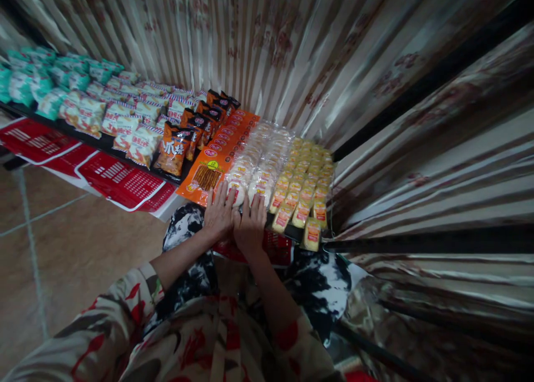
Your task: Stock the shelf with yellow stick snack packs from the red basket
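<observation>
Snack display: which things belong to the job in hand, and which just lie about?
Job:
- left hand
- right hand
- round white wrapped snacks, at fingertips

Lying about:
- yellow oblong wrapped snacks
- flat orange packets
- orange-black plastic bags
- white plastic bags
- teal plastic bags

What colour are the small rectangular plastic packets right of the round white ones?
The rectangular packets are yellow with red print; best view: head.

Pleated beige fabric curtain (269, 48), twelve o'clock; straight black pole (417, 90), two; brown tiled floor (83, 293), eight; red white-printed sheet (139, 190), nine.

Discs (262, 177) between stick pack (217, 151) and bars (306, 190) on the shelf (292, 233)
</observation>
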### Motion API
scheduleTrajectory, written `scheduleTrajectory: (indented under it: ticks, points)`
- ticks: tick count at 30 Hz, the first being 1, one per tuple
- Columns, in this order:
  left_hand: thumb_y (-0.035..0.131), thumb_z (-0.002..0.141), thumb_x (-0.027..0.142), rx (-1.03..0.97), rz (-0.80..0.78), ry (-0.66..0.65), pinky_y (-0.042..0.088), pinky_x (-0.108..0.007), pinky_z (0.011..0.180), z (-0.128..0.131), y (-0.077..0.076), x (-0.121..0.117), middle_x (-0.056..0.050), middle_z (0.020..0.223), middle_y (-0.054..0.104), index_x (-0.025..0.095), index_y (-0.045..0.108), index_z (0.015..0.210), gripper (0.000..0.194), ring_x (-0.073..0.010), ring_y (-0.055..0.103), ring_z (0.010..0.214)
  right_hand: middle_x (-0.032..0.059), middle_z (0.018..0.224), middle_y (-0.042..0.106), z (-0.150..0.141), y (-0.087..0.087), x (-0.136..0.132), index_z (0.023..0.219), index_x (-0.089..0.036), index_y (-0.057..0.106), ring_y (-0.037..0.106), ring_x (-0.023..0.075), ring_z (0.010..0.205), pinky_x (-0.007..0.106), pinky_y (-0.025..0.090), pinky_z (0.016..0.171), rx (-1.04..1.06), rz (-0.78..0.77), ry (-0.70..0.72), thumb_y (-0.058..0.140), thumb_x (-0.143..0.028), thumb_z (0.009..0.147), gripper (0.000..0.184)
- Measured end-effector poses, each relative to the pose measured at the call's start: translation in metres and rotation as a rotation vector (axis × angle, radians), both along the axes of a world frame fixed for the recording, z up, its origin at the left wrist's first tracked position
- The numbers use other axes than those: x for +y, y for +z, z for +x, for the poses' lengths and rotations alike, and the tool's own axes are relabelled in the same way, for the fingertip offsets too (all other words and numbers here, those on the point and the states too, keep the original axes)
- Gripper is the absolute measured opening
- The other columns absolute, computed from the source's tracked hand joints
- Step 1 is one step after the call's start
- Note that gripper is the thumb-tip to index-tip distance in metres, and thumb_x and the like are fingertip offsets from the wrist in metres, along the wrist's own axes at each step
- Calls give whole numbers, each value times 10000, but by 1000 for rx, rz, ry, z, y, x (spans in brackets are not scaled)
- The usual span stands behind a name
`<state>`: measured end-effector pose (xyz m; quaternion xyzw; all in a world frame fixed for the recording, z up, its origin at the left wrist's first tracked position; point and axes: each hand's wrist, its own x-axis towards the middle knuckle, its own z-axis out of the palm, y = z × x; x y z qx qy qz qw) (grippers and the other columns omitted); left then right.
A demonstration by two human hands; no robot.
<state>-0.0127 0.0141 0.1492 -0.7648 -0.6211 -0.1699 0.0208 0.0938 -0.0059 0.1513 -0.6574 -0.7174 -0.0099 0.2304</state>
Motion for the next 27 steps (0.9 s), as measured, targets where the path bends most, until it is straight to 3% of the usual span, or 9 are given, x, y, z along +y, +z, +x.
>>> scheduleTrajectory:
  ticks: [11, 27]
  points:
    - [346, 926, 290, -3, 36, -63, 138, -511, 1127, 0, 3, 13, -163, 1504, 217, 133, 280, 1414, 517, -244, 90, 1414, 221, 1471, 263, -2, -14, 8, 1393, -6, 313, 84, 272, 1412, 517, 221, 1095, 67, 45, -36, 315, -359, 940, 574]
    - [381, 911, 277, -36, 75, -117, 196, -481, 1133, 2, 2, 33, -175, 1492, 244, 114, 339, 1375, 494, -232, 116, 1412, 234, 1464, 272, 4, -12, 19, 1380, 1, 333, 102, 281, 1408, 530, 251, 1082, 81, 88, -20, 310, -324, 935, 552]
